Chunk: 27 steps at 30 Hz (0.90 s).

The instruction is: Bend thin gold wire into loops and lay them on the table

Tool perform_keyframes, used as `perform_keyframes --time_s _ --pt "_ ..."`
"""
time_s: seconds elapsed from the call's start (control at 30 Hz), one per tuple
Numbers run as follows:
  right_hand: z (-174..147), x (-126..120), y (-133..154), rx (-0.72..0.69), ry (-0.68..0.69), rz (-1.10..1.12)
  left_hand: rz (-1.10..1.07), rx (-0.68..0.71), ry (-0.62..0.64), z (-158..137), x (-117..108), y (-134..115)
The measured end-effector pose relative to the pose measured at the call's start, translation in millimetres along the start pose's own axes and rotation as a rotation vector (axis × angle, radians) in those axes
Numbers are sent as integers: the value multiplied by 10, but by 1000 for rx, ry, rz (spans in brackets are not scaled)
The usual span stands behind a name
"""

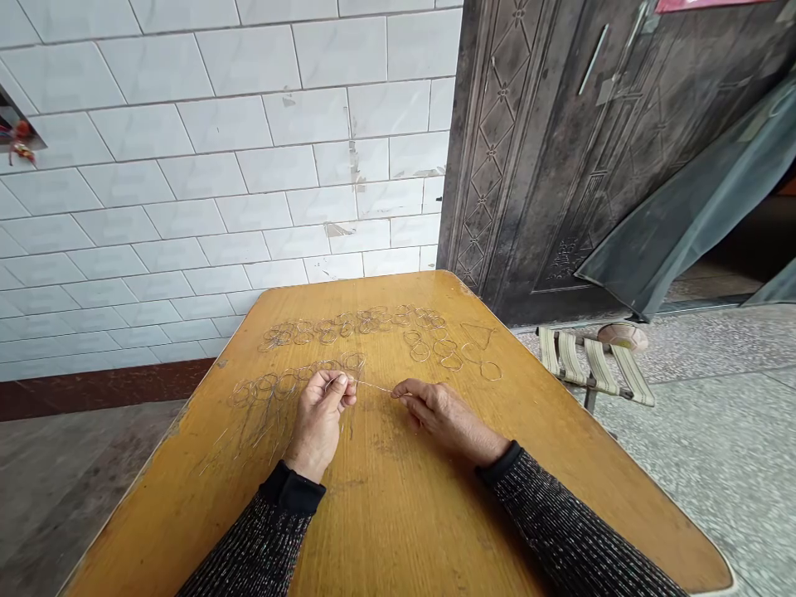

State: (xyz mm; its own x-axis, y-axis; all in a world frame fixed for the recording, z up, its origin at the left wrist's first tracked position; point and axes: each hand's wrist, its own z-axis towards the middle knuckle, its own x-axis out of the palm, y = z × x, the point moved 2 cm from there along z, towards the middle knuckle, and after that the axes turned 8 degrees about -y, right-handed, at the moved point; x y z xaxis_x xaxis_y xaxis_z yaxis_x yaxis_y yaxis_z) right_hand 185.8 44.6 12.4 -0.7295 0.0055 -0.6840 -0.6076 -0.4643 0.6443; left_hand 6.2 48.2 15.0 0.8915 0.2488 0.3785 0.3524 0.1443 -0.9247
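Note:
A thin wire (375,386) stretches between my two hands above the wooden table (398,506). My left hand (320,414) pinches one end between thumb and fingertips. The fingers of my right hand (439,413) are closed on the other end. Beside and behind my left hand lies a row of wire loops (267,385), with straight loose ends trailing toward the near left. Farther back runs a row of wire rings (354,322), many overlapping. To the right lie several figure-eight wire shapes (448,354) and a triangular wire loop (478,335).
The table's far edge stands near a white tiled wall (249,157). A dark carved door (528,149) rises behind right, with a grey-green curtain (696,199) by it. A folding stool with striped straps (594,365) stands on the floor right of the table.

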Motion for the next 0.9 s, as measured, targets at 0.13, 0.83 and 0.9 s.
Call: perform_keyframes --time_s 0.13,0.83,0.9 --pt "-4 -7 -2 -33 -27 -16 -12 -25 11 13 -5 -9" --pt "63 59 -116 314 -18 717 -132 -41 79 51 -52 -124" --pt "69 64 -78 335 -49 778 -149 -79 92 13 -30 -95"
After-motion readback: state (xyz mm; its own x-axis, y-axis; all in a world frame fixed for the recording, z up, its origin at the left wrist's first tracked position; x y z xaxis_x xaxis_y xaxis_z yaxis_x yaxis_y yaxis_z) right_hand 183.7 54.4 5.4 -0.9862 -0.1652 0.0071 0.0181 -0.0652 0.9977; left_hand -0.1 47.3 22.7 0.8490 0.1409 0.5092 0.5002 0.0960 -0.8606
